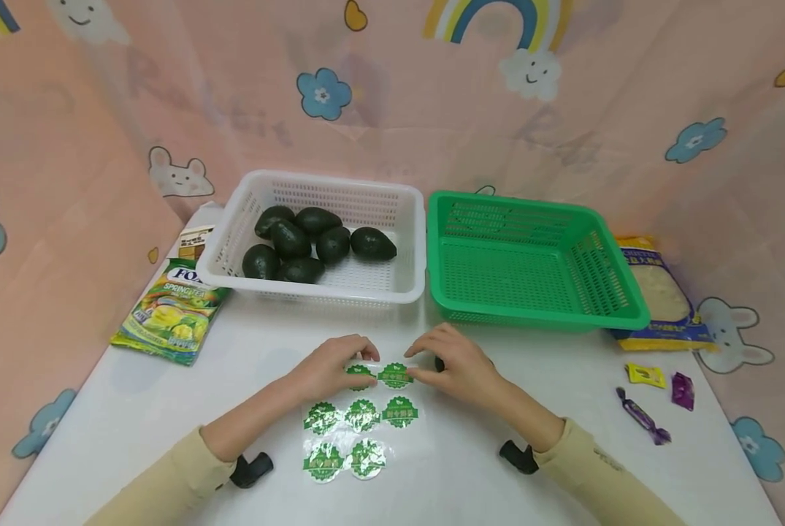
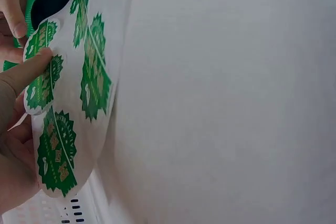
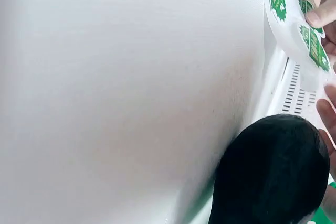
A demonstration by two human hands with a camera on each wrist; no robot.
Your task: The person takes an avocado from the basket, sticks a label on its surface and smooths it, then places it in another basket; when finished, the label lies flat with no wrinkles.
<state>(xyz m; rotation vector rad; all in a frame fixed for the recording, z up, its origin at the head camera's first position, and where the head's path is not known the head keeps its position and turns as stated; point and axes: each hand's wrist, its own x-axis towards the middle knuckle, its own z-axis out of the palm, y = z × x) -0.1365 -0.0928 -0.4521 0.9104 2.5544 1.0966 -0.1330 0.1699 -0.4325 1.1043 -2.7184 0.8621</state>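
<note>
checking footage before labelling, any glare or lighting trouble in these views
Head: shiny glare patches on the sticker sheet; left wrist: tabletop greyish and dim; right wrist: tabletop brighter, washed out towards the top, while the near avocado goes almost black with little surface detail.

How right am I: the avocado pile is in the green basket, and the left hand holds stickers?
No: the head view shows the avocado pile in the white basket, not the green basket. The left hand does hold the sticker sheet.
</note>
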